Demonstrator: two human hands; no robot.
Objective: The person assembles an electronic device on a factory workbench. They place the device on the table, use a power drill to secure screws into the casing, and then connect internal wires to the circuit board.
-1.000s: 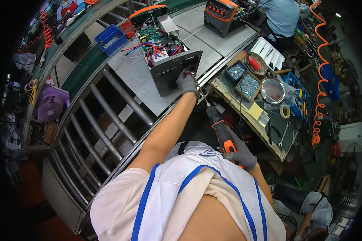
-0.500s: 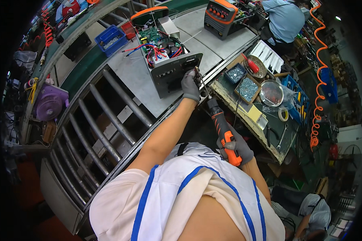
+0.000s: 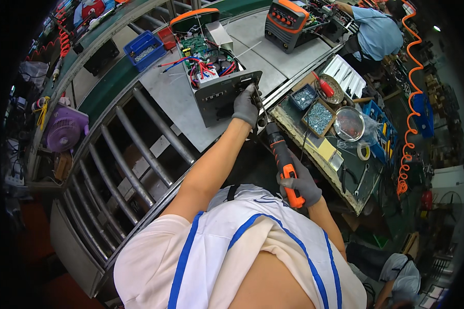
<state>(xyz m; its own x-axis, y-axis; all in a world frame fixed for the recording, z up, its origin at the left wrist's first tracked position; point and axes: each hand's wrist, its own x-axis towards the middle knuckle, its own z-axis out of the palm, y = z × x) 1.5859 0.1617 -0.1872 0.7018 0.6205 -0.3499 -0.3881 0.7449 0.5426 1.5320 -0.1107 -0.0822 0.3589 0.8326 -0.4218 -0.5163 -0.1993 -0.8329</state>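
My right hand point(image 3: 305, 186), in a grey glove, is wrapped round the grip of an orange-and-black power screwdriver point(image 3: 288, 172). The tool's long thin bit slants up to the dark end panel point(image 3: 216, 98) of an opened electrical unit, meeting it near the upper right corner. There my left hand point(image 3: 245, 108), also gloved in grey, has its fingers closed beside the bit tip; whatever they pinch is too small to make out. Behind the panel, the unit shows green circuit boards point(image 3: 197, 42) and red and blue wires point(image 3: 203, 67). Its orange-edged cover point(image 3: 193, 18) stands at the far end.
At right, a side bench holds screw trays point(image 3: 318, 118), a round metal dish point(image 3: 348, 123), a wrench point(image 3: 362, 177) and a tape roll point(image 3: 363, 151). Metal rollers point(image 3: 139, 149) lie left. A second unit point(image 3: 285, 26) stands farther back, near a co-worker point(image 3: 376, 33). An orange coiled hose point(image 3: 411, 103) hangs at right.
My right hand and the screwdriver have moved slightly up and forward, the bit tip now nearer the panel's upper right corner. My left hand stays beside the tip, fingers a little higher.
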